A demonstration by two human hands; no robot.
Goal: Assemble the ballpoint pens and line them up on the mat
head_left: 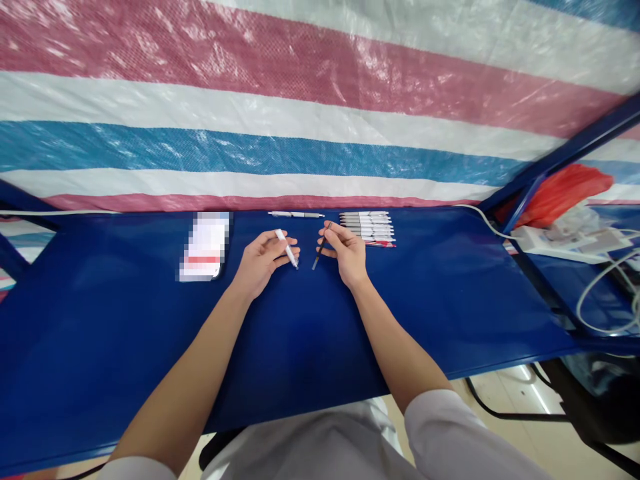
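Between the thumb and fingers of my left hand is a white pen barrel, tilted with its lower end toward the middle. My right hand pinches a thin dark pen refill, its tip pointing down and left. A small gap separates the barrel from the refill. Behind my hands a white and grey pen lies crosswise on the blue table. A row of several pens lies just beyond my right hand, with a red pen at its near side.
A phone, its screen blurred out, lies on the blue table left of my hands. At the right, past a blue metal post, are a white power strip, looped cables and a red plastic bag. A striped tarp hangs behind.
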